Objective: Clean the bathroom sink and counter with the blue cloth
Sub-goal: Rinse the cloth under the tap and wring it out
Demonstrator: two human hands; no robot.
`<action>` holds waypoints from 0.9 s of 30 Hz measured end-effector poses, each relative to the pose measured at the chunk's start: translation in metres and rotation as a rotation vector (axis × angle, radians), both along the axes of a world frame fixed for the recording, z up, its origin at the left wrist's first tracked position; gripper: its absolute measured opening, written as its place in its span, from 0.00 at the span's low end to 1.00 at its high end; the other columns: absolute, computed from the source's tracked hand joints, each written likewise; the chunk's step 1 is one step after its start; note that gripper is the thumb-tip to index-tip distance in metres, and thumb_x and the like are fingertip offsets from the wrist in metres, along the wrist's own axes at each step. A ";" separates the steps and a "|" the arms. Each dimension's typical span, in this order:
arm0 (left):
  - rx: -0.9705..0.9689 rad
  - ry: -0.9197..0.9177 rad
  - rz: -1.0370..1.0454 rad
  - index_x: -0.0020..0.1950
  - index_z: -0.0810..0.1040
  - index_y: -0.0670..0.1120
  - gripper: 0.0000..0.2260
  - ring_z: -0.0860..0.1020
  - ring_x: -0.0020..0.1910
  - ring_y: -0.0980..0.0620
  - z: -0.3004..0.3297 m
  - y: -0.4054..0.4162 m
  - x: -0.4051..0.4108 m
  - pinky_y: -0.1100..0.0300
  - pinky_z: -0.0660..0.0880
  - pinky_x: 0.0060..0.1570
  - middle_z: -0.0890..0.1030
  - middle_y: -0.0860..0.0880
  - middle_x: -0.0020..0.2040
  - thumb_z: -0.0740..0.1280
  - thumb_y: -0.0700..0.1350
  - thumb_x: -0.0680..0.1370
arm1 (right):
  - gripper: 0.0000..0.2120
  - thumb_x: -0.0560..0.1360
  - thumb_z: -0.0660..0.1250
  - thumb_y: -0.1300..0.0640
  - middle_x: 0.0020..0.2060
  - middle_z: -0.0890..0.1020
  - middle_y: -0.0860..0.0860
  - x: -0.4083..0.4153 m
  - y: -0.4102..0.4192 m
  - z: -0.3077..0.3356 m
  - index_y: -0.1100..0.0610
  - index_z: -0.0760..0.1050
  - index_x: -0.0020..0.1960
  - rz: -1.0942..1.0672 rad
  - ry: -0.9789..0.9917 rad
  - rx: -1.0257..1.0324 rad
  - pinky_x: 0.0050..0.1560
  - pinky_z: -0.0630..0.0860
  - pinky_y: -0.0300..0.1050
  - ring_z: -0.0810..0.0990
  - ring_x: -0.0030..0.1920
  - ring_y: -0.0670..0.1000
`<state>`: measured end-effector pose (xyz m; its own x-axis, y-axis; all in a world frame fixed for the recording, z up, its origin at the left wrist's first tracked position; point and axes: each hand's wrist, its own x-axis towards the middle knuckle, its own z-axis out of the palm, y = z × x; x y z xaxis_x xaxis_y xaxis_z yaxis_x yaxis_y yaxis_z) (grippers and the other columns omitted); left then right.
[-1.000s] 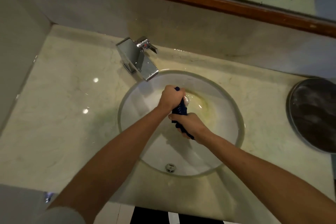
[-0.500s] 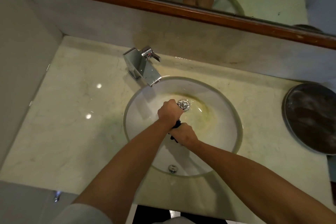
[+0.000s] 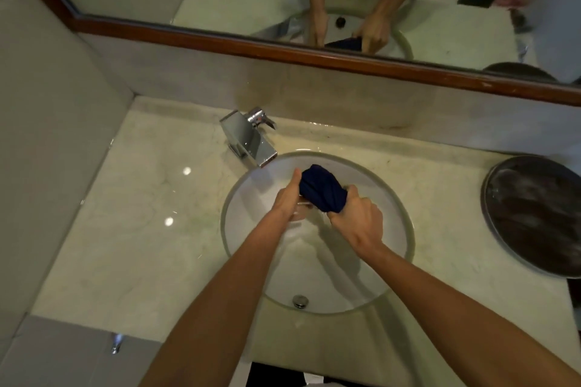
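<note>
The dark blue cloth is bunched into a ball above the round white sink. My right hand grips its lower right end, fingers curled round it. My left hand is against the cloth's left side with the thumb pointing up; its fingers are hidden under the cloth. Both hands hang over the middle of the basin, just in front of the chrome faucet. The pale marble counter surrounds the sink.
A dark round tray lies on the counter at the right edge. A wood-framed mirror runs along the back wall. A wall closes the counter on the left. An overflow hole shows at the sink's near side.
The cloth, earlier twisted tight and nearly hidden between my two fists, now bulges out as a ball. My hands have risen toward the faucet, and the view has tilted up to show more mirror.
</note>
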<state>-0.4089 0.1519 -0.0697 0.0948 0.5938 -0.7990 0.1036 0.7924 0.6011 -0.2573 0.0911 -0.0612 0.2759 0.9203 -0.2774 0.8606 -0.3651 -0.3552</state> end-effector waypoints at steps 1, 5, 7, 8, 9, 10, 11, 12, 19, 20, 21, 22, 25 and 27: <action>-0.029 -0.118 0.064 0.62 0.79 0.49 0.29 0.82 0.56 0.45 0.006 -0.003 0.003 0.43 0.77 0.65 0.83 0.45 0.59 0.57 0.71 0.79 | 0.23 0.72 0.73 0.48 0.44 0.84 0.54 0.003 -0.003 0.004 0.57 0.73 0.62 -0.002 0.038 0.019 0.38 0.76 0.47 0.83 0.42 0.57; -0.092 -0.470 0.235 0.66 0.78 0.46 0.29 0.80 0.63 0.42 0.022 -0.010 0.010 0.40 0.75 0.67 0.82 0.41 0.63 0.67 0.67 0.77 | 0.14 0.68 0.76 0.53 0.38 0.83 0.48 0.011 -0.018 0.020 0.53 0.77 0.51 -0.130 0.439 0.080 0.38 0.81 0.52 0.83 0.37 0.52; -0.074 -0.550 0.274 0.68 0.78 0.44 0.31 0.80 0.64 0.41 0.031 -0.014 0.014 0.41 0.74 0.68 0.82 0.40 0.64 0.66 0.67 0.77 | 0.10 0.71 0.76 0.58 0.35 0.83 0.50 0.015 -0.024 0.030 0.52 0.77 0.47 -0.239 0.750 0.063 0.29 0.78 0.46 0.81 0.29 0.47; -0.052 -0.568 0.283 0.68 0.78 0.44 0.29 0.80 0.64 0.40 0.034 -0.015 0.016 0.42 0.75 0.67 0.82 0.40 0.64 0.65 0.65 0.79 | 0.08 0.73 0.75 0.59 0.34 0.82 0.52 0.019 -0.026 0.035 0.53 0.77 0.48 -0.266 0.868 0.014 0.25 0.73 0.43 0.77 0.25 0.47; -0.007 -0.535 0.259 0.66 0.79 0.44 0.24 0.80 0.64 0.41 0.039 -0.016 0.019 0.44 0.76 0.66 0.82 0.40 0.64 0.65 0.61 0.81 | 0.07 0.75 0.75 0.58 0.32 0.81 0.54 0.025 -0.028 0.037 0.53 0.76 0.48 -0.260 0.944 -0.039 0.23 0.68 0.41 0.75 0.24 0.48; 0.049 -0.470 0.211 0.64 0.80 0.44 0.18 0.81 0.63 0.41 0.044 -0.017 0.022 0.46 0.78 0.62 0.83 0.41 0.62 0.66 0.56 0.82 | 0.07 0.75 0.75 0.56 0.32 0.81 0.56 0.032 -0.031 0.036 0.54 0.77 0.48 -0.237 0.992 -0.089 0.24 0.67 0.42 0.74 0.26 0.50; 0.104 -0.398 0.163 0.62 0.81 0.44 0.14 0.82 0.60 0.42 0.050 -0.018 0.026 0.49 0.80 0.56 0.85 0.42 0.59 0.68 0.51 0.82 | 0.09 0.75 0.75 0.53 0.33 0.81 0.57 0.039 -0.033 0.035 0.56 0.77 0.48 -0.206 1.048 -0.129 0.26 0.68 0.43 0.74 0.28 0.52; 0.152 -0.332 0.134 0.60 0.82 0.44 0.11 0.83 0.56 0.44 0.057 -0.019 0.031 0.52 0.81 0.49 0.86 0.43 0.55 0.70 0.47 0.81 | 0.12 0.73 0.76 0.51 0.35 0.82 0.57 0.045 -0.035 0.036 0.58 0.78 0.49 -0.185 1.136 -0.174 0.28 0.71 0.45 0.76 0.30 0.54; 0.697 0.128 -0.163 0.48 0.84 0.50 0.07 0.85 0.41 0.54 0.098 -0.024 0.055 0.59 0.81 0.41 0.86 0.51 0.41 0.71 0.38 0.78 | 0.23 0.74 0.74 0.52 0.57 0.86 0.47 0.083 -0.032 0.044 0.52 0.76 0.67 -0.165 1.295 -0.001 0.56 0.79 0.43 0.84 0.58 0.48; 0.719 0.143 -0.202 0.49 0.84 0.51 0.08 0.85 0.44 0.53 0.104 -0.024 0.056 0.57 0.82 0.44 0.87 0.52 0.42 0.71 0.37 0.78 | 0.22 0.74 0.76 0.55 0.56 0.86 0.46 0.086 -0.030 0.048 0.51 0.75 0.67 -0.145 1.253 0.066 0.55 0.79 0.42 0.84 0.58 0.46; 0.718 0.141 -0.224 0.50 0.85 0.49 0.08 0.86 0.45 0.51 0.109 -0.024 0.055 0.55 0.83 0.45 0.87 0.50 0.43 0.71 0.36 0.78 | 0.23 0.74 0.77 0.58 0.56 0.85 0.44 0.089 -0.028 0.053 0.50 0.75 0.66 -0.153 1.228 0.111 0.55 0.80 0.41 0.84 0.57 0.44; 0.713 0.124 -0.234 0.52 0.85 0.46 0.07 0.86 0.45 0.50 0.117 -0.024 0.054 0.54 0.83 0.44 0.87 0.48 0.44 0.70 0.36 0.79 | 0.23 0.73 0.78 0.60 0.55 0.85 0.44 0.093 -0.027 0.058 0.50 0.75 0.66 -0.166 1.207 0.145 0.54 0.81 0.42 0.84 0.57 0.45; 0.687 0.127 -0.258 0.51 0.84 0.40 0.03 0.84 0.38 0.54 0.137 -0.022 0.040 0.61 0.79 0.36 0.86 0.48 0.40 0.70 0.37 0.80 | 0.15 0.73 0.78 0.61 0.50 0.87 0.52 0.110 -0.021 0.073 0.56 0.81 0.58 -0.137 1.142 0.199 0.49 0.83 0.51 0.86 0.52 0.55; 0.686 0.182 -0.285 0.51 0.83 0.40 0.03 0.83 0.37 0.54 0.146 -0.020 0.025 0.62 0.78 0.36 0.86 0.45 0.41 0.70 0.39 0.81 | 0.11 0.72 0.78 0.62 0.47 0.87 0.54 0.121 -0.020 0.083 0.58 0.83 0.54 -0.109 1.129 0.197 0.44 0.82 0.47 0.86 0.49 0.55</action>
